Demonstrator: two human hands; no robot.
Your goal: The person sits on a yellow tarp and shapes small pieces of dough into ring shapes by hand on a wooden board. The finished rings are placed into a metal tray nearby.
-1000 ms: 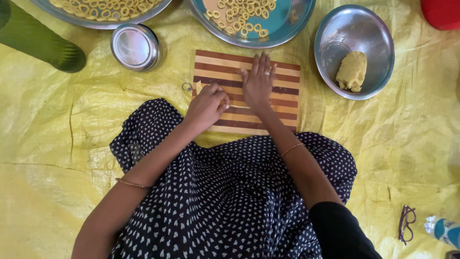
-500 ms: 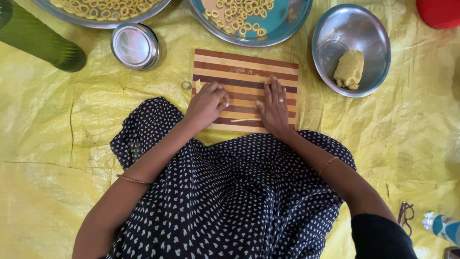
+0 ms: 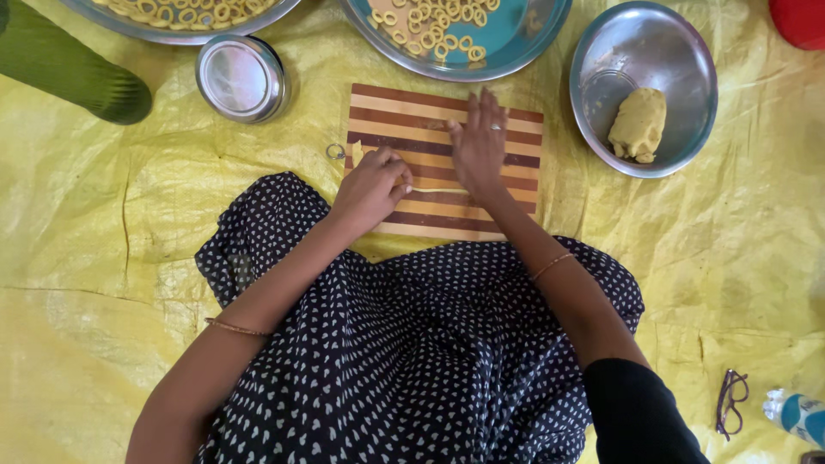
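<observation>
A striped wooden cutting board [image 3: 404, 112] lies on a yellow sheet in front of my lap. My right hand [image 3: 478, 146] lies flat on the board, fingers spread, palm pressing on a thin rope of yellow dough [image 3: 436, 190]. My left hand [image 3: 369, 187] is curled at the board's left edge, its fingers pinching the rope's left end. Most of the rope is hidden under my right palm.
A steel bowl [image 3: 601, 60] with a lump of yellow dough [image 3: 638, 125] stands at the right. Two trays of dough rings, a blue tray [image 3: 524, 39] and a steel tray [image 3: 129, 26], sit at the top, with a small steel container [image 3: 241, 77]. Glasses [image 3: 729, 402] and a bottle [image 3: 797, 412] lie lower right. A green sleeve [image 3: 69, 73] is upper left.
My right hand slid toward me on the board, then back away from me, rolling the dough rope. My left hand stayed at the board's left edge.
</observation>
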